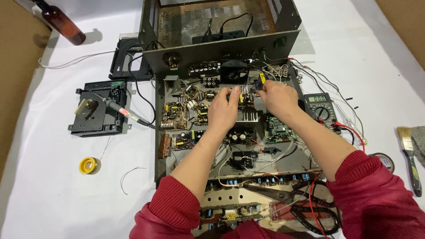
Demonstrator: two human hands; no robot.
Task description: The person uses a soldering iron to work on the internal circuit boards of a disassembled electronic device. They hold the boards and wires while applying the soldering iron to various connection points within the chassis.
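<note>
An opened electronic chassis (160, 146) lies on a white sheet, packed with several circuit boards and wires. My left hand (223, 110) rests over the middle boards, fingers pointing away, fingertips near a finned heatsink (248, 116). Beside it, my right hand (276, 97) pinches a small part with a yellow and blue tip (260, 80) at the back of the chassis. A green board (276, 129) sits just below my right wrist. Both sleeves are red.
A multimeter (319, 106) with red and black leads lies right of the chassis. A soldering iron (121, 109) rests on a black stand at left, a yellow solder spool (89, 165) below it. Scissors (283, 194) lie near the front; a brush (409, 155) far right; a brown bottle (64, 24) top left.
</note>
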